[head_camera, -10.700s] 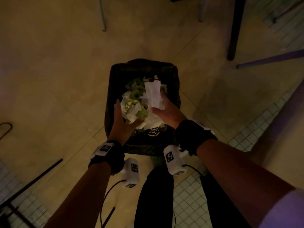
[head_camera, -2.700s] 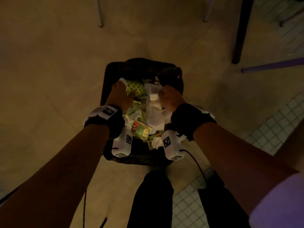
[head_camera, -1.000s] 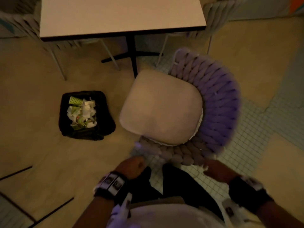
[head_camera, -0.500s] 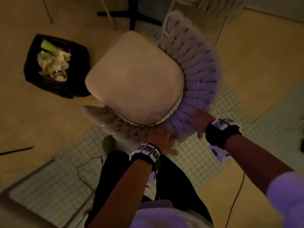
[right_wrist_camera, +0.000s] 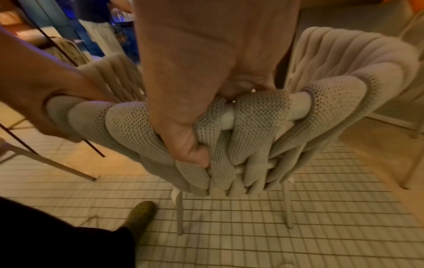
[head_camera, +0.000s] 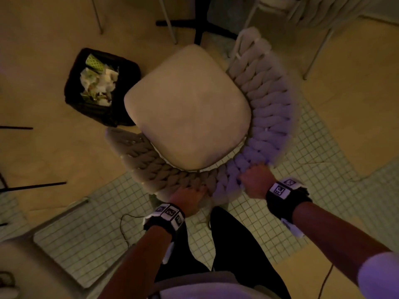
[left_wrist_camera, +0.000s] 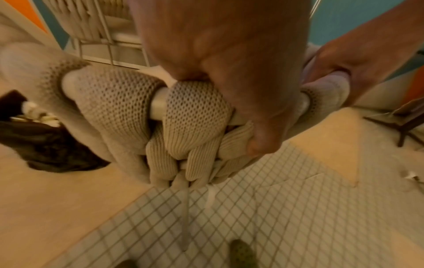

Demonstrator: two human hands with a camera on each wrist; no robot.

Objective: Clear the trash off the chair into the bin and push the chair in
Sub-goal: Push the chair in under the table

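woven rope under both palms: the left hand [head_camera: 188, 198] and right hand [head_camera: 257, 182] each have their fingers [left_wrist_camera: 263, 139] clamped round the top rail of the chair [head_camera: 187, 106], side by side at the rear of its curved back. the cushion looks bare, no scraps on it that i can spot, and the trash [head_camera: 98, 83] sits heaped in the bin [head_camera: 121, 113], which stands on the floor touching the seat's left edge. so clearing looks done, and we're on the last step, the push-in. the worktop itself is out of shot; only its dark pedestal base [head_camera: 198, 24] shows just beyond the seat. next move, i'd say: swing the front toward that base and slide it straight, minding the bin at the left and the neighbouring legs ahead. count: two hands on the rail, one chair in hand, one bin, one heap of trash, parts of at least two other chairs [head_camera: 311, 9] at the top.
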